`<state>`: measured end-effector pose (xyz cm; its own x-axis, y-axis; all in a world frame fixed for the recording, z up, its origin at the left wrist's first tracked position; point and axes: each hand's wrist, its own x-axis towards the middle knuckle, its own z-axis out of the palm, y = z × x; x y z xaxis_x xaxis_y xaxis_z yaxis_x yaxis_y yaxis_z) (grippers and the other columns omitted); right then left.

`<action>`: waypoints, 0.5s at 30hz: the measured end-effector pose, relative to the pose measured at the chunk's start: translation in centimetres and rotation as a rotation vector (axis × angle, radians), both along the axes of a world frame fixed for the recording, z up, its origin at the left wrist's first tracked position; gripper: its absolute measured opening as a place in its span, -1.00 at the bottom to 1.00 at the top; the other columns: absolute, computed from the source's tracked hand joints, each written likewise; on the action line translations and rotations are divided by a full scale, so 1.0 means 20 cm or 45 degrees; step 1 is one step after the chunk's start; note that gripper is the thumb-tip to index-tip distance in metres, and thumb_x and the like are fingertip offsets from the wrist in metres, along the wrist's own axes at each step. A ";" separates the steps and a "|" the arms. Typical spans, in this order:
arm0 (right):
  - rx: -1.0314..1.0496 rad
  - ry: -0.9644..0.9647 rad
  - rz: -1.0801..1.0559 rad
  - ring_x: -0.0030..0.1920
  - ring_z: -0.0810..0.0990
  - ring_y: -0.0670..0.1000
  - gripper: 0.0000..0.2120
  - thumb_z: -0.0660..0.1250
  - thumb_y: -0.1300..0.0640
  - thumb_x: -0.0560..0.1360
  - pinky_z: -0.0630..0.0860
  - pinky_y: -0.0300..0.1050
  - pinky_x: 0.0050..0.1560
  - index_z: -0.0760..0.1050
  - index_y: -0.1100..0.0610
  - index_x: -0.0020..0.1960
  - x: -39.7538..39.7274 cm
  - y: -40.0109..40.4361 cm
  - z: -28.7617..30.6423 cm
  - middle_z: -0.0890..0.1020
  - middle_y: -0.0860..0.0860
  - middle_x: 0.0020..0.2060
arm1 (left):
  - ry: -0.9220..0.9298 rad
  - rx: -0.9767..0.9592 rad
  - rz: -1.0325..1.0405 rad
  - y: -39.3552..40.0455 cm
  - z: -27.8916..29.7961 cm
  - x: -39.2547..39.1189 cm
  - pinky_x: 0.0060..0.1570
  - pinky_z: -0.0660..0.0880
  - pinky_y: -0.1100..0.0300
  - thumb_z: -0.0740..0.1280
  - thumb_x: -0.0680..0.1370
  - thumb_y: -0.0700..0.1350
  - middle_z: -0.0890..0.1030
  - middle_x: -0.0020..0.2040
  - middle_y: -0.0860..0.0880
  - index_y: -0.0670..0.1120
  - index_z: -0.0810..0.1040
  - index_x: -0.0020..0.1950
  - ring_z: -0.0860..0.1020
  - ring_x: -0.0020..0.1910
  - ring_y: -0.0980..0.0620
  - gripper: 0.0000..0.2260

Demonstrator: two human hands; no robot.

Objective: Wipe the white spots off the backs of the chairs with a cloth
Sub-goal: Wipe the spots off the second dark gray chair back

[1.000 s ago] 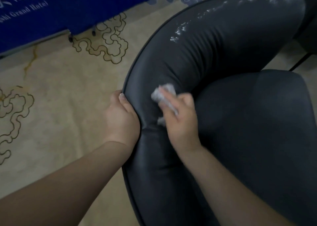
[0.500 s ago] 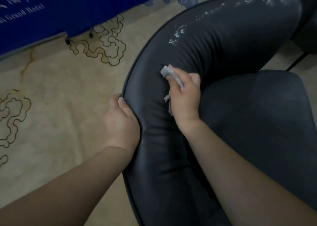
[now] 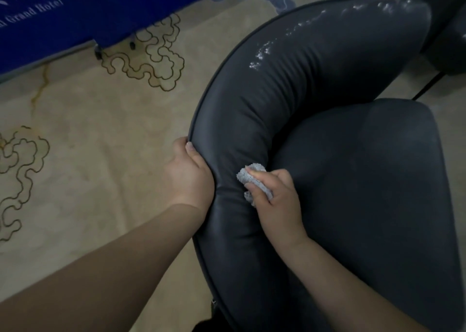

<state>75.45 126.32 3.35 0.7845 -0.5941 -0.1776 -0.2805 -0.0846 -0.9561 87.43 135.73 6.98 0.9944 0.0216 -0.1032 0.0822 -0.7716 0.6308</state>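
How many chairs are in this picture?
2. The dark chair being wiped fills the centre and right; a second dark chair shows partly at the top right edge. Others may lie outside view.

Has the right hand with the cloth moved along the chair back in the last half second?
Yes. The right hand and cloth slid back toward the person along the chair back, away from the white spots, level with the left hand.
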 end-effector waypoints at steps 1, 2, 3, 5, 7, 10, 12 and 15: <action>-0.017 0.001 0.004 -0.02 0.55 -0.08 -0.71 0.38 0.18 0.51 0.54 -0.13 0.11 0.59 -0.17 0.11 -0.01 0.00 0.00 0.43 -0.05 -0.05 | -0.015 -0.016 -0.001 0.01 -0.01 0.00 -0.34 0.14 0.22 0.00 0.66 -0.04 0.34 -0.35 0.19 -0.05 0.43 0.22 0.30 -0.41 0.22 -0.72; -0.044 0.001 0.005 -0.03 0.54 -0.13 -0.67 0.38 0.18 0.50 0.50 -0.26 0.10 0.56 -0.25 0.08 -0.01 0.01 0.00 0.43 -0.06 -0.06 | -0.030 -0.028 -0.006 0.01 -0.02 0.00 -0.31 0.16 0.22 0.00 0.66 -0.04 0.35 -0.35 0.18 -0.06 0.43 0.22 0.33 -0.41 0.13 -0.72; -0.061 0.005 0.004 -0.04 0.52 -0.17 -0.63 0.38 0.18 0.50 0.46 -0.39 0.06 0.53 -0.32 0.06 -0.01 0.00 0.00 0.43 -0.07 -0.06 | -0.034 -0.030 -0.018 0.01 -0.02 0.00 -0.26 0.20 0.19 0.00 0.66 -0.03 0.37 -0.35 0.15 -0.05 0.42 0.23 0.35 -0.39 0.04 -0.72; -0.023 0.038 0.009 -0.05 0.52 -0.21 -0.61 0.38 0.16 0.51 0.43 -0.48 -0.02 0.51 -0.38 0.01 -0.01 0.00 0.02 0.43 -0.09 -0.06 | -0.021 -0.012 -0.064 0.01 -0.02 0.00 -0.22 0.25 0.14 -0.01 0.65 0.02 0.46 -0.29 0.03 -0.03 0.39 0.26 0.39 -0.31 -0.07 -0.70; 0.007 0.085 0.010 -0.07 0.53 -0.23 -0.62 0.37 0.15 0.51 0.45 -0.49 -0.10 0.50 -0.39 -0.02 0.00 0.01 0.05 0.42 -0.10 -0.05 | -0.007 0.008 -0.125 0.02 -0.02 0.00 -0.20 0.28 0.11 -0.01 0.63 0.08 0.57 -0.16 -0.10 -0.03 0.36 0.29 0.49 -0.22 -0.17 -0.66; 0.010 0.166 -0.034 -0.12 0.55 -0.30 -0.64 0.37 0.16 0.52 0.45 -0.50 -0.17 0.51 -0.37 -0.06 0.01 0.02 0.10 0.42 -0.12 -0.06 | 0.026 0.008 -0.196 0.02 0.00 0.00 -0.14 0.34 0.07 0.03 0.61 0.14 0.61 0.03 -0.20 -0.06 0.31 0.36 0.56 -0.03 -0.24 -0.58; 0.013 0.243 -0.082 -0.17 0.58 -0.29 -0.71 0.35 0.12 0.52 0.45 -0.48 -0.20 0.55 -0.32 -0.06 0.03 0.02 0.13 0.46 -0.10 -0.03 | 0.110 -0.060 -0.235 0.03 0.03 0.01 -0.03 0.37 0.05 0.04 0.61 0.12 0.58 0.15 -0.20 -0.08 0.26 0.42 0.55 0.07 -0.23 -0.56; 0.021 0.350 -0.172 -0.13 0.63 -0.11 -0.86 0.35 0.06 0.52 0.52 -0.30 -0.15 0.64 -0.08 0.04 0.07 0.04 0.18 0.56 0.06 0.06 | 0.311 -0.132 -0.422 0.08 0.06 0.05 0.09 0.43 0.01 0.03 0.62 0.13 0.54 0.23 -0.17 -0.06 0.17 0.46 0.54 0.13 -0.21 -0.54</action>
